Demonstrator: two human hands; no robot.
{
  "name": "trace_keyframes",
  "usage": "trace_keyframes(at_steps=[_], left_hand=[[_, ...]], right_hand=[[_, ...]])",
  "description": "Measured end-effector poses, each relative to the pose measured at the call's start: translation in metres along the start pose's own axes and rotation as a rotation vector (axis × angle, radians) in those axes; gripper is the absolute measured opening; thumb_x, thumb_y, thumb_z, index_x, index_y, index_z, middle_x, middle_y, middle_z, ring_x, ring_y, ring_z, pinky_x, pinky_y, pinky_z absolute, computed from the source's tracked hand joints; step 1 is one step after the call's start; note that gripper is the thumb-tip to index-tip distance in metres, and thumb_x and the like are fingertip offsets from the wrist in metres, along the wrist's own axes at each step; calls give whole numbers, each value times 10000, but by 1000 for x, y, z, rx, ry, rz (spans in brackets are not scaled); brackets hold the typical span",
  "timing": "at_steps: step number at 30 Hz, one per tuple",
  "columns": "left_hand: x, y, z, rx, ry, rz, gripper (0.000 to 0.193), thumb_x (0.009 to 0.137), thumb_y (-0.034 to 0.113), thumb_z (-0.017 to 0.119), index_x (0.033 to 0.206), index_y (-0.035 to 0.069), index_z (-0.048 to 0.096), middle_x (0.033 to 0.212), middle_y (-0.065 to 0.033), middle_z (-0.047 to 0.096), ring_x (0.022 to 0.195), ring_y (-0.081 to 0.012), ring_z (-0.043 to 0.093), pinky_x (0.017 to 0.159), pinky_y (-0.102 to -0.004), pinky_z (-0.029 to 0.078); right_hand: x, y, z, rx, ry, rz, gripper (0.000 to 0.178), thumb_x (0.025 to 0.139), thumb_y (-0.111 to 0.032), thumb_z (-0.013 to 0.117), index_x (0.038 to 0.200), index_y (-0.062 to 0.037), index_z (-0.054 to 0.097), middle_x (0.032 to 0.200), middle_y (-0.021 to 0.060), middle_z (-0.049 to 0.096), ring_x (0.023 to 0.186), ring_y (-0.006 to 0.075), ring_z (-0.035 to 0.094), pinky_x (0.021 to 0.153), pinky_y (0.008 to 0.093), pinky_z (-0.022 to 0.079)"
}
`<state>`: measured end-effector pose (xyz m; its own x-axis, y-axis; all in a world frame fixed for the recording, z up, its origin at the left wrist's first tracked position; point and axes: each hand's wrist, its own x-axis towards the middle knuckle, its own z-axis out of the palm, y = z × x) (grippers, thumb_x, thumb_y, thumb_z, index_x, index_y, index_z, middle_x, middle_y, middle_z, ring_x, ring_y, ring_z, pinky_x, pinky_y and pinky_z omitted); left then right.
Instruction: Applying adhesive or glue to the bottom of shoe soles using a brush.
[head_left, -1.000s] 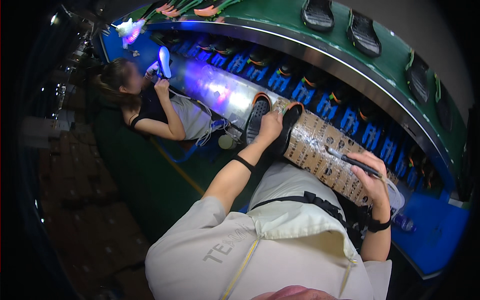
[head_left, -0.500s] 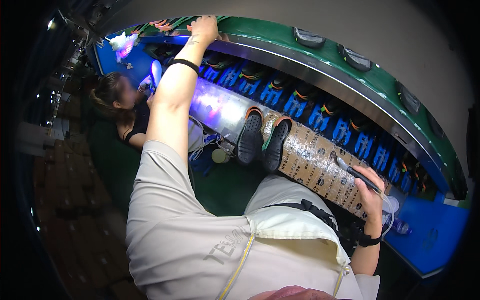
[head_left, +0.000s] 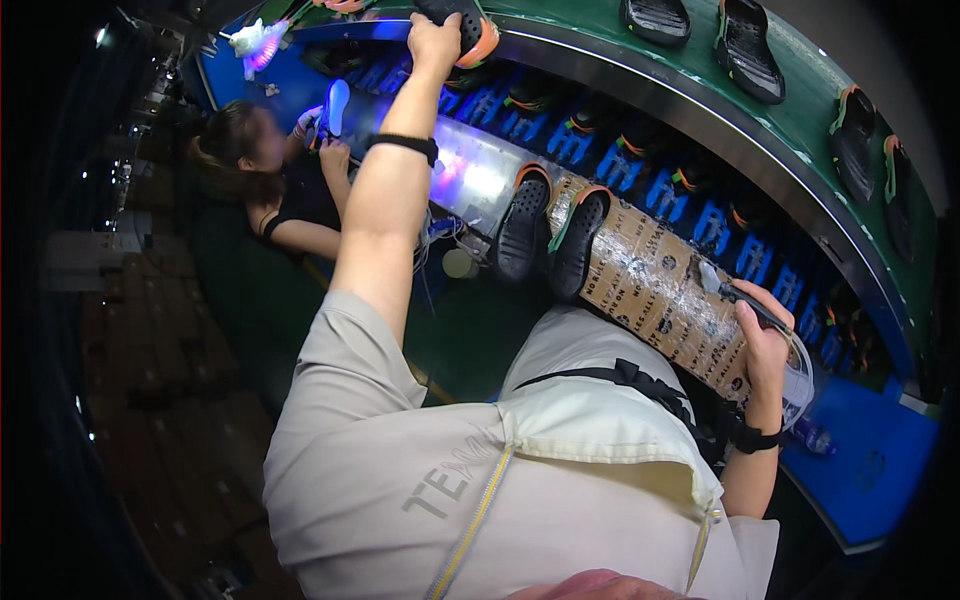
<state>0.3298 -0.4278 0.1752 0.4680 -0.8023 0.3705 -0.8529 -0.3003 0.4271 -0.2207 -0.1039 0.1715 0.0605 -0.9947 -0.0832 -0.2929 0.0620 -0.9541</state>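
Observation:
At the far edge of the bench, my left hand [head_left: 433, 48] is closed on a black clog [head_left: 470, 32] with an orange strap; its upper end runs out of view. My right hand [head_left: 765, 340] grips a brush-like tool [head_left: 748, 302] with a dark handle and pale tip. A thin pale tube [head_left: 806, 372] trails from the tool's rear. Its tip hovers over or touches the printed cardboard [head_left: 655, 285]; I cannot tell which. Two black clogs, the left one [head_left: 522, 228] and the right one [head_left: 578, 245], lie side by side between my arms, with orange and green straps.
A green conveyor belt [head_left: 800, 130] with several black clogs curves along the far side. Below it, a blue rack [head_left: 665, 195] holds more footwear. At left a co-worker [head_left: 285, 190] handles a blue-lit sole [head_left: 337, 108]. A bottle [head_left: 812, 436] lies at right.
My left hand has lifted a clog at the belt, where earlier only the hand showed. The view has shifted, and more clogs show on the belt. My right hand still holds the tool.

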Motion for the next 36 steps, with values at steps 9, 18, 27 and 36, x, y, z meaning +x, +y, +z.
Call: trace_keyframes(at_steps=[9, 18, 27, 36], left_hand=[[-237, 55, -24, -1447, -612, -376, 330, 932, 170, 660, 1149, -75, 692, 1086, -116, 746, 979, -220, 719, 884, -353, 559], [-380, 124, -27, -2226, -1288, -474, 713, 1026, 606, 504, 1518, 92, 447, 1490, -135, 542, 1368, -299, 531, 1179, -502, 407], [-391, 164, -15, -1857, -1260, -437, 663, 1121, 542, 169, 1534, 86, 417, 1495, -97, 538, 1396, -229, 495, 1197, -419, 383], [-350, 158, 16, -1792, -1510, -451, 785, 1082, 634, 102, 1511, 78, 453, 1447, -117, 583, 1323, -267, 572, 1161, -439, 435]], right_hand=[[9, 6, 15, 480, 146, 21, 241, 929, -119, 713, 1143, -14, 749, 844, -23, 641, 735, 51, 516, 684, 206, 412], [30, -47, 60, 328, 96, -100, 201, 938, -92, 698, 1110, -10, 761, 836, -4, 688, 704, 70, 597, 689, 232, 501], [46, -35, 70, 113, 253, -109, 198, 926, -106, 718, 1098, -17, 755, 860, 50, 721, 760, 92, 627, 705, 253, 501], [27, -73, 21, -392, -358, -80, 220, 841, -130, 765, 1033, -22, 775, 1020, 198, 760, 928, 334, 738, 848, 399, 571]])
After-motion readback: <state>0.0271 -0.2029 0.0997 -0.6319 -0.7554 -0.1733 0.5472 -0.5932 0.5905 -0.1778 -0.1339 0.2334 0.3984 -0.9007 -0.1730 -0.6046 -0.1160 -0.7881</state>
